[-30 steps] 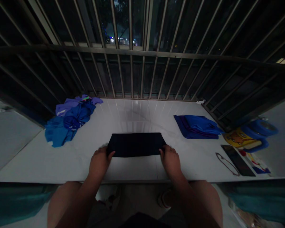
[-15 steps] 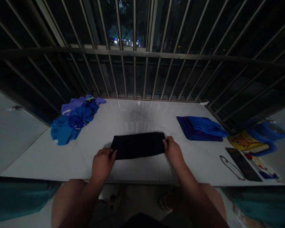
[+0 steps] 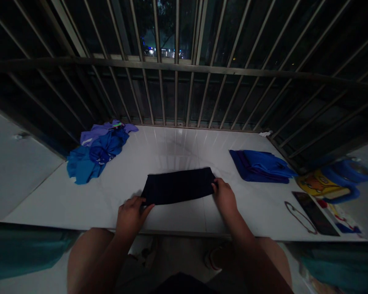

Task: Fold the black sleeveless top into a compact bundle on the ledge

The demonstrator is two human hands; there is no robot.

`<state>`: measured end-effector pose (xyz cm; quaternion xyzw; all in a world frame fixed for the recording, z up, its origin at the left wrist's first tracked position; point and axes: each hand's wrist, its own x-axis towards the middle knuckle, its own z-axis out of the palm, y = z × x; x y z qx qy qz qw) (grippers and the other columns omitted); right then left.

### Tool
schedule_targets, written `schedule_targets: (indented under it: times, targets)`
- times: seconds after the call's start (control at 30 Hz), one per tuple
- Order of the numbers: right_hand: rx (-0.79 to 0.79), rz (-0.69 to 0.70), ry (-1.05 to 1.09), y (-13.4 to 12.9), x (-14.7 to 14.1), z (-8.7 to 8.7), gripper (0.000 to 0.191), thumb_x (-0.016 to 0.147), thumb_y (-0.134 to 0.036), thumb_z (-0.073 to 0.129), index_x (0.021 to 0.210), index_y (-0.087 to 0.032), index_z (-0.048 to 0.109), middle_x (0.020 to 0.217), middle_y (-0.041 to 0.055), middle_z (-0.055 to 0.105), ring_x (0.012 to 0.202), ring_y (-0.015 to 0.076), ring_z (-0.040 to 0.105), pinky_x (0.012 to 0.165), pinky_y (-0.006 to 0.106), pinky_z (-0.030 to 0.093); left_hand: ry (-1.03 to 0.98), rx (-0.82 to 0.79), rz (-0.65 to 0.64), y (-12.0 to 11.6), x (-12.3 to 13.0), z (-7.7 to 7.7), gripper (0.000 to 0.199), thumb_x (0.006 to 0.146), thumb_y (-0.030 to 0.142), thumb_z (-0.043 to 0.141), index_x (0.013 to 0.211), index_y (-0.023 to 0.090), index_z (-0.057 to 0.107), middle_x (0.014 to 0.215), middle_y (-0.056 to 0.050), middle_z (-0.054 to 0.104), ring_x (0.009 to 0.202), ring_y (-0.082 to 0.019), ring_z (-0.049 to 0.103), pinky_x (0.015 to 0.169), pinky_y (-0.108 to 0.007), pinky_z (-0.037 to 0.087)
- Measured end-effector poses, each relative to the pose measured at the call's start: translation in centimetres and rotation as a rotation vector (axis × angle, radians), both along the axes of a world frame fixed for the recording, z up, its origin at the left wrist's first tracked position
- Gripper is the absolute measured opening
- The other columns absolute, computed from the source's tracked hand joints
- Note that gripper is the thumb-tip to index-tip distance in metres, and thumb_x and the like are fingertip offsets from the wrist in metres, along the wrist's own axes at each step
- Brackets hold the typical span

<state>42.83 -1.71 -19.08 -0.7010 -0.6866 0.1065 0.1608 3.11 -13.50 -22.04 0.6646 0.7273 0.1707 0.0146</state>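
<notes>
Head view: dark cloth (image 3: pixel 179 187) lies between left hand (image 3: pixel 130 216) and right hand (image 3: pixel 226 200), each pinching an end; ledge (image 3: pixel 178 149) stretches open behind.

- We reach both forearms (image 3: pixel 253 249) forward from below, angled slightly inward, hands well apart.
- Our left hand (image 3: pixel 130 216) sits a little nearer to us, back upward, thumb spread away from the curled fingers.
- Our right hand (image 3: pixel 225 200) bends its fingers inward, thumb close to the forefinger (a light pinch).
- Our bare knees (image 3: pixel 90 241) flank the forearms.
</notes>
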Motion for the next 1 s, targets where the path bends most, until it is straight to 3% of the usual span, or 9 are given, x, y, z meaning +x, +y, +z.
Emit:
schedule_targets:
  times: [0.1, 0.3, 0.43, 0.53, 0.63, 0.7, 0.77, 0.9, 1.0]
  targets:
    - [-0.036, -0.024, -0.023, 0.0, 0.0, -0.3, 0.024, 0.109, -0.027, 0.056, 0.127, -0.018, 0.068, 0.110, 0.0130, 0.078, 0.106, 0.0277, 0.072, 0.090, 0.034, 0.051, 0.033, -0.010, -0.015, -0.2, -0.3, -0.1, 0.040, 0.101, 0.061, 0.064, 0.113, 0.025, 0.078, 0.116, -0.012, 0.081, 0.107, -0.036, 0.076, 0.089, -0.047, 0.056]
    - [0.058, -0.067, -0.107, -1.1, 0.7, -0.6, 0.028, 0.112, -0.031, 0.051, 0.127, -0.016, 0.069, 0.122, 0.0171, 0.073, 0.110, 0.0303, 0.068, 0.096, 0.037, 0.050, 0.103, 0.015, -0.030, 0.0, -1.1, 0.4, 0.043, 0.102, 0.059, 0.063, 0.119, 0.023, 0.079, 0.120, -0.014, 0.080, 0.108, -0.037, 0.074, 0.094, -0.050, 0.056]
    - [0.074, -0.146, -0.172, -2.6, 2.3, -1.0, 0.033, 0.113, -0.029, 0.046, 0.128, -0.011, 0.069, 0.127, 0.0211, 0.069, 0.109, 0.0311, 0.067, 0.098, 0.039, 0.049, 0.154, 0.010, -0.029, 0.3, -3.1, 0.5, 0.056, 0.102, 0.063, 0.059, 0.137, 0.022, 0.074, 0.133, -0.018, 0.074, 0.117, -0.041, 0.071, 0.096, -0.056, 0.057]
    - [0.063, -0.159, -0.164, -3.8, 3.5, -1.3, 0.032, 0.111, -0.031, 0.050, 0.128, -0.010, 0.068, 0.124, 0.0207, 0.069, 0.108, 0.0313, 0.067, 0.099, 0.039, 0.050, 0.093, 0.040, -0.027, 0.3, -4.7, 0.3, 0.059, 0.103, 0.061, 0.055, 0.147, 0.023, 0.067, 0.139, -0.019, 0.071, 0.120, -0.040, 0.070, 0.099, -0.056, 0.058]
    - [0.099, -0.103, -0.109, -4.8, 3.8, -1.4, 0.030, 0.109, -0.031, 0.052, 0.127, -0.013, 0.067, 0.123, 0.0187, 0.070, 0.109, 0.0308, 0.066, 0.101, 0.039, 0.050, -0.023, 0.126, -0.042, 0.1, -4.8, 0.2, 0.051, 0.105, 0.056, 0.052, 0.139, 0.023, 0.071, 0.136, -0.018, 0.073, 0.122, -0.038, 0.070, 0.105, -0.054, 0.057]
    - [0.118, -0.019, -0.069, -5.1, 3.4, -1.4, 0.027, 0.108, -0.028, 0.052, 0.124, -0.015, 0.069, 0.122, 0.0171, 0.071, 0.109, 0.0298, 0.066, 0.102, 0.039, 0.050, -0.067, 0.159, -0.082, 0.2, -3.2, 0.4, 0.043, 0.107, 0.054, 0.052, 0.127, 0.024, 0.076, 0.129, -0.016, 0.076, 0.120, -0.036, 0.071, 0.107, -0.053, 0.057]
    - [0.120, 0.072, -0.042, -5.4, 2.7, -1.5, 0.026, 0.107, -0.026, 0.053, 0.122, -0.017, 0.071, 0.123, 0.0155, 0.072, 0.109, 0.0289, 0.065, 0.101, 0.039, 0.050, -0.084, 0.154, -0.194, 0.7, 0.0, 0.8, 0.036, 0.108, 0.049, 0.055, 0.119, 0.026, 0.080, 0.121, -0.013, 0.080, 0.115, -0.034, 0.073, 0.105, -0.050, 0.057]
    - [0.141, 0.111, -0.057, -5.9, 1.6, -2.2, 0.027, 0.106, -0.026, 0.056, 0.125, -0.021, 0.075, 0.128, 0.0134, 0.073, 0.112, 0.0300, 0.065, 0.097, 0.040, 0.049, -0.061, 0.121, -0.487, 3.4, 9.9, 1.8, 0.028, 0.110, 0.034, 0.059, 0.129, 0.028, 0.079, 0.122, -0.010, 0.080, 0.115, -0.029, 0.072, 0.102, -0.046, 0.055]
    - [0.190, 0.097, -0.078, -6.2, 1.4, -2.7, 0.028, 0.106, -0.025, 0.056, 0.125, -0.021, 0.076, 0.128, 0.0130, 0.074, 0.114, 0.0305, 0.064, 0.095, 0.041, 0.048, 0.009, 0.070, -0.602, 6.4, 16.9, 2.5, 0.044, 0.103, 0.038, 0.074, 0.144, 0.023, 0.071, 0.133, -0.013, 0.075, 0.120, -0.031, 0.068, 0.099, -0.047, 0.055]
